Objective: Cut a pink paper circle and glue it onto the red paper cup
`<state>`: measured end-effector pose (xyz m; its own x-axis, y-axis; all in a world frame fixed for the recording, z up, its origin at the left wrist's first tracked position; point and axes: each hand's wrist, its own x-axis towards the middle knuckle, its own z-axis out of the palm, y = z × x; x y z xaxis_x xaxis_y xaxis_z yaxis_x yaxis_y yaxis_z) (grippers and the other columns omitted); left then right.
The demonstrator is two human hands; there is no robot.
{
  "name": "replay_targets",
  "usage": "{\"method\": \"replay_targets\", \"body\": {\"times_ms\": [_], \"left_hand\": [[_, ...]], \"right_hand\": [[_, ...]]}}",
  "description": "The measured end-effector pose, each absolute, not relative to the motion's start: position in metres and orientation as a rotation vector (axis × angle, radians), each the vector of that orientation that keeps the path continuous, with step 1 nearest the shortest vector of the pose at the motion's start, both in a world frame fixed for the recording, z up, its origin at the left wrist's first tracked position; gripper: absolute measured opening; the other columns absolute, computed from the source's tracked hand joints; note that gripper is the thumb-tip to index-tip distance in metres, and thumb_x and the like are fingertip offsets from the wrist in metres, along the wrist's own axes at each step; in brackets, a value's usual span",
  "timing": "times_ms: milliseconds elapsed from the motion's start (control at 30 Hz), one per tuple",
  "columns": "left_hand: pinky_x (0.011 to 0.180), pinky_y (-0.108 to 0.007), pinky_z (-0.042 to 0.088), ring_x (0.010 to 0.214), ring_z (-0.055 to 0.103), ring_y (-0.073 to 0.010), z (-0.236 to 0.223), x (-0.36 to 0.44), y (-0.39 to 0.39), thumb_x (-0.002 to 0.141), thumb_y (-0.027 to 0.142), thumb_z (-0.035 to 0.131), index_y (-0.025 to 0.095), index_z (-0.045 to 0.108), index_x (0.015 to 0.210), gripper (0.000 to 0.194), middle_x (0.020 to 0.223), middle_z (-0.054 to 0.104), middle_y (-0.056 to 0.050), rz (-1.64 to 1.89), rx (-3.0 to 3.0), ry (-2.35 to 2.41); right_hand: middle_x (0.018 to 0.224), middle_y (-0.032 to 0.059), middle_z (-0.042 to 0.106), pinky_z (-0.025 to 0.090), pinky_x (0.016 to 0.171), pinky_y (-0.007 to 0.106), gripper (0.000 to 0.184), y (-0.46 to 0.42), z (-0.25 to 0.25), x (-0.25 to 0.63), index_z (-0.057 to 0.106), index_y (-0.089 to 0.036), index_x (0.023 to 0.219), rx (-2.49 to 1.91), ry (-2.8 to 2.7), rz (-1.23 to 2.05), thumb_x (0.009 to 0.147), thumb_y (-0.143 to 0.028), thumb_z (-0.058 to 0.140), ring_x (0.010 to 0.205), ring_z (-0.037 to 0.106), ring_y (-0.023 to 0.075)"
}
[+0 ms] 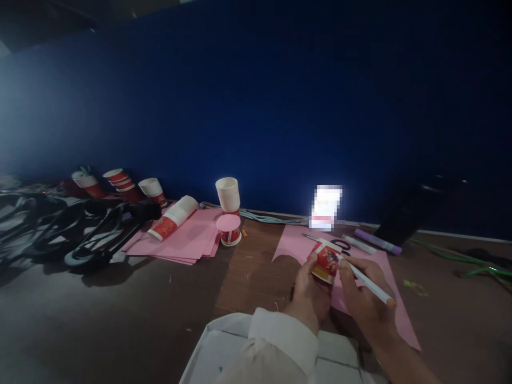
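Observation:
My left hand [314,293] is closed around a red printed paper cup [325,261], held above a pink sheet. In my right hand [370,293] is a white marker [372,285] with an orange end pointing back toward me. The marker's front end meets the cup's right side; its tip is hard to make out. Under and behind the cup lies a pair of scissors [341,245], its black handles partly hidden. The pink sheet [400,314] beneath has a curved piece cut out of its left edge.
A purple marker [378,241] and a whitish marker [360,245] lie behind. A bright blurred screen [326,208] leans at the wall. Leftward are a small cup with a pink disc [228,222], stacked cups [228,194], pink sheets [192,234] and black straps [108,229].

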<state>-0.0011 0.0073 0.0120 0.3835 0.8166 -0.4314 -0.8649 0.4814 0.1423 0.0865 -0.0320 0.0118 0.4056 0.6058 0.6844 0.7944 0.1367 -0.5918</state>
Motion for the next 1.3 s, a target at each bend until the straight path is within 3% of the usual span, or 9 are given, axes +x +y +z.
{"method": "replay_targets", "body": {"times_ms": [800,1300], "left_hand": [[0.079,-0.026,0.056,0.078,0.072,-0.0179,0.009,-0.003,0.009,0.089,0.024,0.063,0.009,0.074,0.093,0.019,0.090,0.077,-0.012,1.046,-0.111,0.507],[0.070,-0.022,0.055,0.072,0.071,-0.0150,0.020,-0.007,0.006,0.091,0.024,0.061,0.009,0.073,0.087,0.019,0.084,0.076,-0.010,1.048,-0.128,0.531]], "right_hand": [[0.090,0.0046,0.073,0.052,0.066,0.028,0.027,-0.033,0.008,0.086,0.068,-0.022,0.096,-1.583,-1.323,-0.213,0.092,-0.047,0.058,0.074,0.068,0.0184],[0.092,0.0046,0.073,0.053,0.069,0.027,0.027,-0.035,0.007,0.086,0.068,-0.021,0.097,-1.551,-1.367,-0.211,0.093,-0.046,0.058,0.078,0.069,0.0180]]}}
